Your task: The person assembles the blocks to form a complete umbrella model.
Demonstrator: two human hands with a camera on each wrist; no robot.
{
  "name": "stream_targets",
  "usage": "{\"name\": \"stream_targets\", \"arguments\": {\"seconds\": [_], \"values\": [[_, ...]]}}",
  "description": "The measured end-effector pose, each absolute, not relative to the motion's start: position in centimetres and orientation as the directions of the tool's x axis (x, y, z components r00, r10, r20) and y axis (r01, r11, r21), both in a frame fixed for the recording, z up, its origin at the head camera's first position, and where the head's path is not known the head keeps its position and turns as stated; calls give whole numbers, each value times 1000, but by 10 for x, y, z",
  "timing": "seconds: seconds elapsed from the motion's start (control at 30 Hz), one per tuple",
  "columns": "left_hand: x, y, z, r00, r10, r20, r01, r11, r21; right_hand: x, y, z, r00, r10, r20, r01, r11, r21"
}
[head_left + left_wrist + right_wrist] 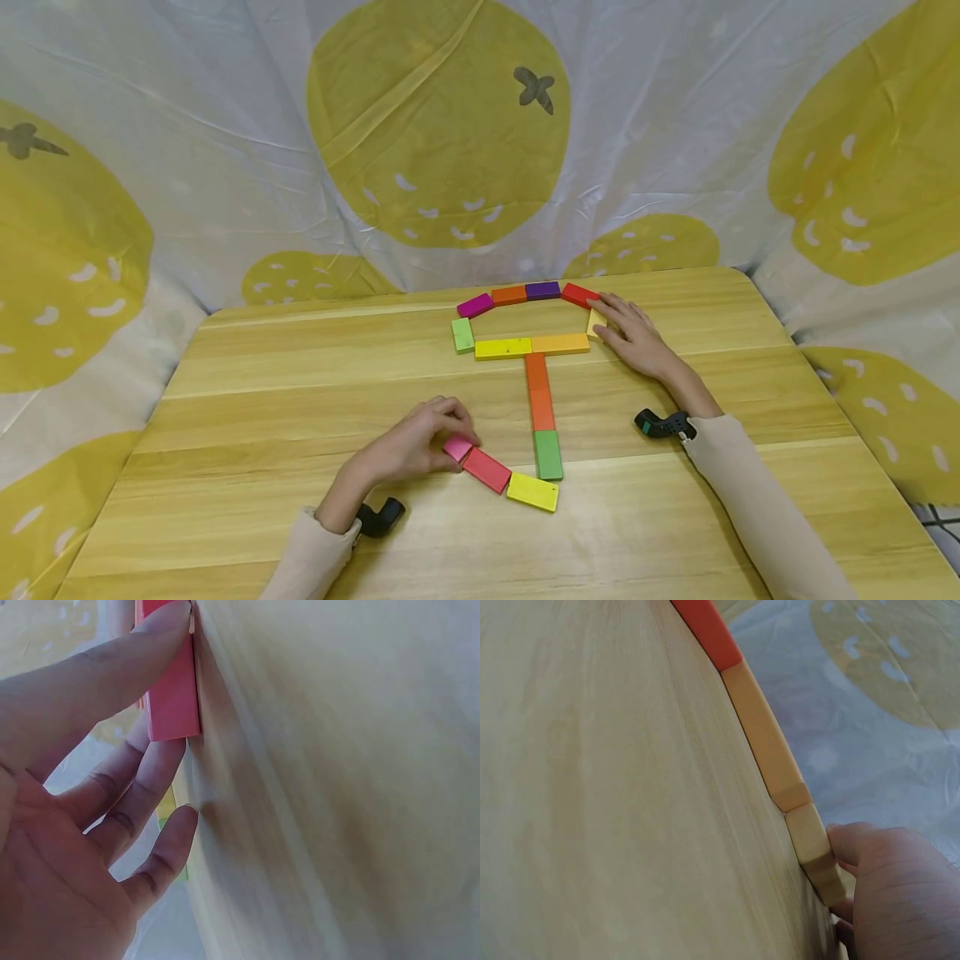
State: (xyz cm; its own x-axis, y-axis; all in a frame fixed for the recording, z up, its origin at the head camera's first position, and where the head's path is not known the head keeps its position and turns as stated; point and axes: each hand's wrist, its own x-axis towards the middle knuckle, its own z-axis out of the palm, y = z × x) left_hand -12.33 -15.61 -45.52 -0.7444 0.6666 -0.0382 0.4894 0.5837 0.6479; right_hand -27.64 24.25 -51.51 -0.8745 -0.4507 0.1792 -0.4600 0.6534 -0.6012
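With thumb and fingers my left hand (416,437) pinches a pink block (457,447) flat on the table; the left wrist view shows a pink block (174,705) by the thumb. A rose-red block (487,470) and a yellow block (533,492) continue the slanting row rightward. At the far right of the layout, my right hand (633,337) holds a pale yellow block (595,323) between thumb and fingers, partly covering it. The red block (580,295) lies just beyond, near the fingertips. In the right wrist view the pale block (814,851) meets a light orange block (769,742).
Magenta (476,305), orange (509,295) and purple (543,290) blocks form an arc, with a light green block (462,334) at left. Yellow (502,348) and light orange blocks make a bar above an orange stem (538,383) ending in green (548,455). A patterned cloth (660,125) hangs behind the table.
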Motion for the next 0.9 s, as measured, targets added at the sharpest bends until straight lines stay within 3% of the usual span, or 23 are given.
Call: {"name": "stream_targets", "arguments": {"seconds": [0.9], "values": [[-123,-156,-455,-747,663,-48,491,600,631,-276,243,-514,-876,-450,174,-455,649,-609]]}}
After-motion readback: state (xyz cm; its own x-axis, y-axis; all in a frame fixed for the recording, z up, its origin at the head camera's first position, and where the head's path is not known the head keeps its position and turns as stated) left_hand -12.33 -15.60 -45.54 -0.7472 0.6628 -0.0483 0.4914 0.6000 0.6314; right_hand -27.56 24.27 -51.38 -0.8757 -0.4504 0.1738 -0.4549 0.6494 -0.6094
